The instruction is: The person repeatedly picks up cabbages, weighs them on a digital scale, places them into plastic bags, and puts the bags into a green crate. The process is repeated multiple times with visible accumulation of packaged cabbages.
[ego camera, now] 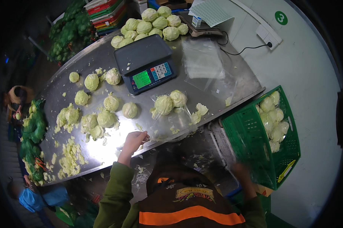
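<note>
My left hand (135,140) is at the near edge of the steel table (157,144), its fingertips at the edge of a clear plastic bag (171,122); whether they grip it I cannot tell. Two cabbages (163,105) lie in or under the bag's film. My right hand (241,171), blurred, is low beside the green crate (242,142); what it holds cannot be made out. Left of the bag several trimmed cabbages (129,110) sit among loose leaves. Behind the bag stands a digital scale (147,68) with a bare tray and lit display.
Cabbages (144,27) are piled at the back beside a second scale (201,30). Flat plastic bags (202,59) lie on the right. Bagged cabbages (269,114) fill part of the crate. Leaf scraps (71,159) and net sacks (34,128) lie left, near two other people.
</note>
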{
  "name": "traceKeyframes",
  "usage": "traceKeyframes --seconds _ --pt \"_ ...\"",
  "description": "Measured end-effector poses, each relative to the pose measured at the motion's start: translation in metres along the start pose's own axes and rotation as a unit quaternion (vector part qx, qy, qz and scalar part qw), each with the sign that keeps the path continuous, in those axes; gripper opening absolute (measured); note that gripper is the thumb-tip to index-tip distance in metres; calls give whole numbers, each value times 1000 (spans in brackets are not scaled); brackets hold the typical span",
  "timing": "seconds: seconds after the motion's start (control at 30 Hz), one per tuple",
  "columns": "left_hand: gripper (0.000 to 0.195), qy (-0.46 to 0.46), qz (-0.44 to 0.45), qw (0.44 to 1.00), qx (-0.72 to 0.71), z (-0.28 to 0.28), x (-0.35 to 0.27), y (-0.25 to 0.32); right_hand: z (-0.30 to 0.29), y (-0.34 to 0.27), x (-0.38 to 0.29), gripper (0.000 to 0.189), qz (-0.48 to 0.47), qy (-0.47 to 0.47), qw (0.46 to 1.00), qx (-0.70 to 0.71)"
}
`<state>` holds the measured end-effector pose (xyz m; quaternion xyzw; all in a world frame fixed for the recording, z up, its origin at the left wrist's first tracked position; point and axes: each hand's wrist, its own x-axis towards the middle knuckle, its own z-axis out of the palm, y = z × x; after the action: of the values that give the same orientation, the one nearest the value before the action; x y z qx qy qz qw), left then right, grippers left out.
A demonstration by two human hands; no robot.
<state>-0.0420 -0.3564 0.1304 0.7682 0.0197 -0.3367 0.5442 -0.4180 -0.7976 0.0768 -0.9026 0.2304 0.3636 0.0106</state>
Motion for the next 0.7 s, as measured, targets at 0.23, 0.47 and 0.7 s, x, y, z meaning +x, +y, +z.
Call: traceKeyframes --seconds 0.23,0.47,0.7 --pt "37 -8 -25 997 68 -14 -4 16 -190 -177 82 59 -276 423 797 331" --pt "37 68 -33 996 47 -39 13 19 -233 -211 135 22 -406 397 709 418" --pt "50 65 415 862 284 5 54 43 -235 -203 145 18 -385 336 731 453"
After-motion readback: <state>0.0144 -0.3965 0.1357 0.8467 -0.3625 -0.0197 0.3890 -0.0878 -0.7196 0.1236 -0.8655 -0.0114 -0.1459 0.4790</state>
